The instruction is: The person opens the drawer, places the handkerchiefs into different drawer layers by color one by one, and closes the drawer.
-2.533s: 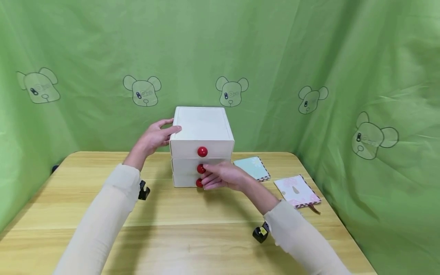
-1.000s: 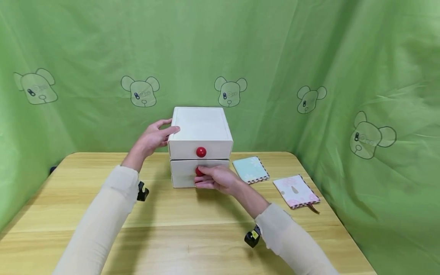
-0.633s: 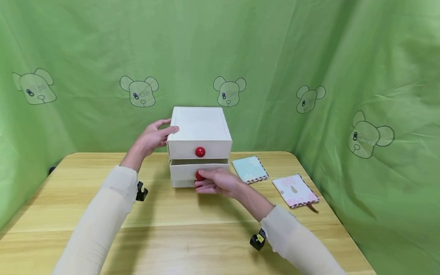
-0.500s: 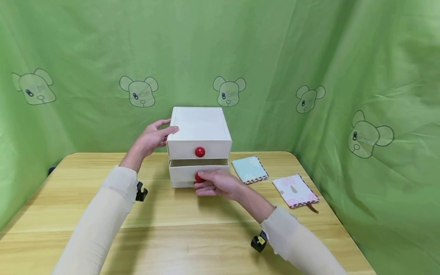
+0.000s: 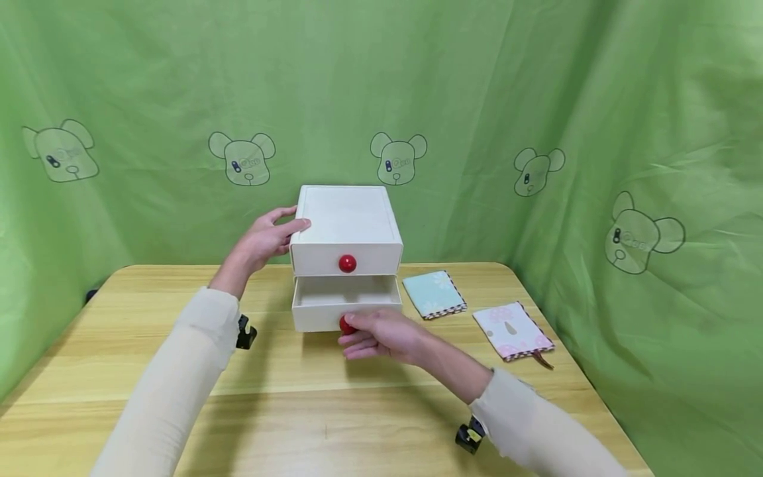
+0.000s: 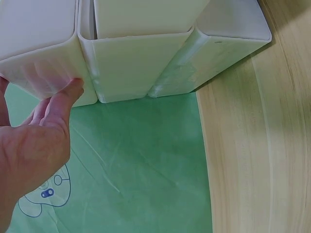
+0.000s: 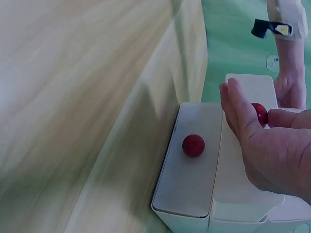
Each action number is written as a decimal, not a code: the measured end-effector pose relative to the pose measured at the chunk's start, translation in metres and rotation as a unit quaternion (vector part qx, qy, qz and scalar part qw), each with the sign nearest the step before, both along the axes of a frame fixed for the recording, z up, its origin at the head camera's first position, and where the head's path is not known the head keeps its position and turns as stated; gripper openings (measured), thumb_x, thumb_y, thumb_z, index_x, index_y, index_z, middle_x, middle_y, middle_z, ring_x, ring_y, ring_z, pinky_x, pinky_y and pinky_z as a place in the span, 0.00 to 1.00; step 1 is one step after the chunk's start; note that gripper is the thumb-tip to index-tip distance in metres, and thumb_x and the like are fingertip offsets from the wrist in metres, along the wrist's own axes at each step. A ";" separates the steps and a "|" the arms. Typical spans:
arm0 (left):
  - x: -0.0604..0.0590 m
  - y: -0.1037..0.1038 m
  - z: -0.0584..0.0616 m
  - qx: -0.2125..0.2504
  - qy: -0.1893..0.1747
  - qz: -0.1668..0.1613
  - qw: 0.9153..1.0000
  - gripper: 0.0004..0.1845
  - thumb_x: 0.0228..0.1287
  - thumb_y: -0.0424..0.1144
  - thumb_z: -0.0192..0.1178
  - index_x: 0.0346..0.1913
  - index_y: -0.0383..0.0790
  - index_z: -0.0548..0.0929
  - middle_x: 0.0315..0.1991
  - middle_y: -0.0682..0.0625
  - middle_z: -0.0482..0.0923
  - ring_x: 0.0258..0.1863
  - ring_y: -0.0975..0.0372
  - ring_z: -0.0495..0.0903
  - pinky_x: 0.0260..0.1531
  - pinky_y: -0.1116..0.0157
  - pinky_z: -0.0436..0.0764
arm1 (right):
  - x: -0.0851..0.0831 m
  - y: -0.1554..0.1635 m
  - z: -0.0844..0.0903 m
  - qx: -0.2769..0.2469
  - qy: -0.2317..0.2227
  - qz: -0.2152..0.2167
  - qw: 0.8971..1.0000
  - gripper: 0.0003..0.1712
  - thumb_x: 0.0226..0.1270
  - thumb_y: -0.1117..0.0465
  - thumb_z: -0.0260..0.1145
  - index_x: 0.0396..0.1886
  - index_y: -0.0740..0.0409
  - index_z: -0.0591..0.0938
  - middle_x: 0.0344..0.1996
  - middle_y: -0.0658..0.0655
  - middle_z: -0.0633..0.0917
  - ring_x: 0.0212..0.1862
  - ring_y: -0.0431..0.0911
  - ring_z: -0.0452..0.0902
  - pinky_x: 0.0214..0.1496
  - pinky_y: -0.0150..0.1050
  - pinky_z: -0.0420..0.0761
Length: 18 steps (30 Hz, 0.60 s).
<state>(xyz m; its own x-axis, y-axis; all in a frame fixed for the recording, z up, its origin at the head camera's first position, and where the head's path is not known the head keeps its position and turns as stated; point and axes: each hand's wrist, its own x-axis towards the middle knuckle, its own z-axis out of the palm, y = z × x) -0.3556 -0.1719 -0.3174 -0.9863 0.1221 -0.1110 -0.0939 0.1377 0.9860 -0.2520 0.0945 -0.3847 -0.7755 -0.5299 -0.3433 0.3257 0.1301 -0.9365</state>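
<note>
A white three-drawer cabinet [image 5: 348,212] with round red knobs stands at the table's far side. My left hand [image 5: 268,238] rests on its upper left edge, thumb on the top, fingers along the side. The middle drawer [image 5: 318,318] is pulled partway out, its white inside showing. My right hand [image 5: 387,338] pinches that drawer's knob [image 5: 346,324] between thumb and fingers, the other fingers stretched below it. Above, the top drawer [image 5: 316,258] is closed. In the right wrist view the bottom drawer's knob [image 7: 193,145] shows on a closed front; the head view hides it.
To the right of the cabinet lies a folded light-blue cloth [image 5: 434,293] with a checked edge. Further right is a folded white-and-pink cloth [image 5: 512,331] with a brown strip at its corner. A green curtain [image 5: 465,99] surrounds the wooden table [image 5: 298,424].
My right hand has taken hold of the middle knob and drawn the drawer out toward me. The left hand has stayed on the cabinet's edge.
</note>
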 end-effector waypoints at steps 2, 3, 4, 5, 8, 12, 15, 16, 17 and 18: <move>0.000 0.000 0.000 0.002 0.000 -0.002 1.000 0.44 0.69 0.50 0.65 0.81 0.51 0.54 0.66 0.40 0.75 0.54 0.59 0.80 0.56 0.65 0.83 | 0.004 0.001 0.001 0.002 0.003 0.006 1.000 0.23 0.80 0.58 0.56 0.64 0.71 0.73 0.46 0.67 0.87 0.43 0.52 0.88 0.54 0.46 0.88; 0.001 0.000 0.000 0.003 0.001 -0.004 1.000 0.44 0.70 0.49 0.65 0.81 0.51 0.54 0.66 0.41 0.75 0.54 0.60 0.80 0.57 0.65 0.82 | 0.007 0.001 0.001 0.002 0.003 0.008 1.000 0.23 0.80 0.58 0.56 0.64 0.71 0.73 0.46 0.68 0.87 0.43 0.52 0.88 0.54 0.46 0.88; 0.000 0.000 0.000 0.004 0.001 -0.004 1.000 0.44 0.70 0.49 0.65 0.81 0.51 0.54 0.65 0.41 0.75 0.53 0.60 0.80 0.57 0.65 0.82 | 0.009 0.002 0.002 0.003 0.003 0.009 1.000 0.23 0.80 0.58 0.57 0.64 0.71 0.73 0.47 0.68 0.87 0.43 0.52 0.88 0.54 0.46 0.88; 0.000 0.000 0.000 0.003 0.002 -0.005 1.000 0.44 0.70 0.49 0.65 0.81 0.51 0.54 0.64 0.42 0.76 0.52 0.61 0.80 0.57 0.65 0.82 | 0.011 0.002 0.002 0.004 0.003 0.010 1.000 0.23 0.80 0.58 0.57 0.64 0.71 0.73 0.48 0.69 0.86 0.43 0.52 0.88 0.54 0.46 0.88; 0.000 -0.001 0.000 -0.004 0.004 -0.007 1.000 0.44 0.70 0.50 0.64 0.81 0.52 0.53 0.60 0.44 0.78 0.49 0.63 0.81 0.54 0.66 0.83 | 0.016 0.003 0.001 0.007 0.001 0.013 1.000 0.24 0.80 0.58 0.57 0.64 0.71 0.73 0.50 0.71 0.85 0.43 0.53 0.88 0.55 0.46 0.88; 0.000 -0.001 0.000 -0.011 0.007 -0.006 1.000 0.43 0.70 0.51 0.65 0.81 0.52 0.54 0.54 0.47 0.79 0.46 0.64 0.81 0.49 0.69 0.83 | 0.022 0.005 0.000 0.010 -0.004 0.014 1.000 0.24 0.80 0.58 0.57 0.65 0.71 0.73 0.52 0.73 0.83 0.44 0.52 0.88 0.55 0.45 0.87; 0.000 -0.001 0.000 -0.010 0.006 -0.006 1.000 0.43 0.70 0.51 0.65 0.81 0.52 0.54 0.55 0.47 0.79 0.46 0.64 0.81 0.50 0.68 0.83 | 0.026 0.006 0.000 0.010 -0.005 0.016 1.000 0.25 0.79 0.57 0.57 0.65 0.71 0.73 0.53 0.74 0.83 0.43 0.52 0.88 0.55 0.45 0.88; 0.000 -0.001 0.000 -0.009 0.006 -0.006 1.000 0.43 0.70 0.51 0.65 0.81 0.52 0.54 0.55 0.47 0.79 0.46 0.64 0.81 0.52 0.67 0.83 | 0.027 0.006 0.000 0.010 -0.005 0.017 1.000 0.25 0.79 0.57 0.57 0.65 0.72 0.73 0.52 0.73 0.84 0.43 0.51 0.88 0.55 0.45 0.88; 0.000 0.000 0.000 -0.008 0.006 -0.007 1.000 0.44 0.70 0.50 0.65 0.81 0.52 0.54 0.56 0.46 0.79 0.47 0.64 0.81 0.53 0.67 0.83 | 0.029 0.006 0.000 0.009 -0.006 0.017 1.000 0.25 0.79 0.57 0.57 0.65 0.72 0.73 0.51 0.72 0.84 0.43 0.51 0.88 0.55 0.45 0.88; 0.000 0.000 0.000 -0.008 0.006 -0.007 1.000 0.44 0.70 0.50 0.65 0.81 0.52 0.54 0.57 0.46 0.78 0.47 0.63 0.81 0.54 0.66 0.83 | 0.030 0.006 0.000 0.008 -0.007 0.017 1.000 0.25 0.79 0.57 0.57 0.65 0.72 0.73 0.50 0.72 0.85 0.43 0.51 0.88 0.55 0.45 0.88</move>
<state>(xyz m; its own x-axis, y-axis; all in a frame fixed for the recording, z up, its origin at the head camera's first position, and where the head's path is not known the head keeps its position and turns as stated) -0.3555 -0.1722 -0.3174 -0.9856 0.1352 -0.1020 -0.0807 0.1540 0.9848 -0.2217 0.1010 -0.3852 -0.7517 -0.5509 -0.3626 0.3343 0.1556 -0.9295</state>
